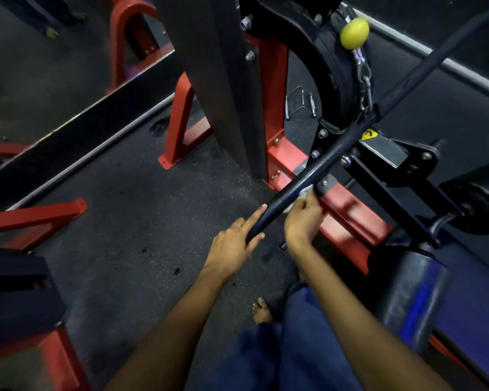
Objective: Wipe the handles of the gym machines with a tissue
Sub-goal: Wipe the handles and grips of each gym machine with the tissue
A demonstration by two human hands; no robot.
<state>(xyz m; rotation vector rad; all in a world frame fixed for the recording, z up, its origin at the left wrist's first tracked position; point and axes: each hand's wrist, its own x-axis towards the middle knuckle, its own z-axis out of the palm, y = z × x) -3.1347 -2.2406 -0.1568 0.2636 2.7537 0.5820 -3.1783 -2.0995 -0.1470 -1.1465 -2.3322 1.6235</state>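
A long black handle bar (pixel 316 169) hangs from a chain and runs diagonally from the upper right down to the middle of the view. My left hand (pixel 235 244) holds the bar's near end, index finger stretched along it. My right hand (pixel 304 218) grips a white tissue (pixel 304 193) pressed against the bar just beyond the left hand. Most of the tissue is hidden under the fingers.
The red and black machine frame (pixel 277 153) stands right behind the bar. A yellow ball stopper (pixel 354 33) hangs on the cable above the chain. A dark padded roller (pixel 407 300) sits at the right. Red frame feet (pixel 40 218) lie left on the rubber floor.
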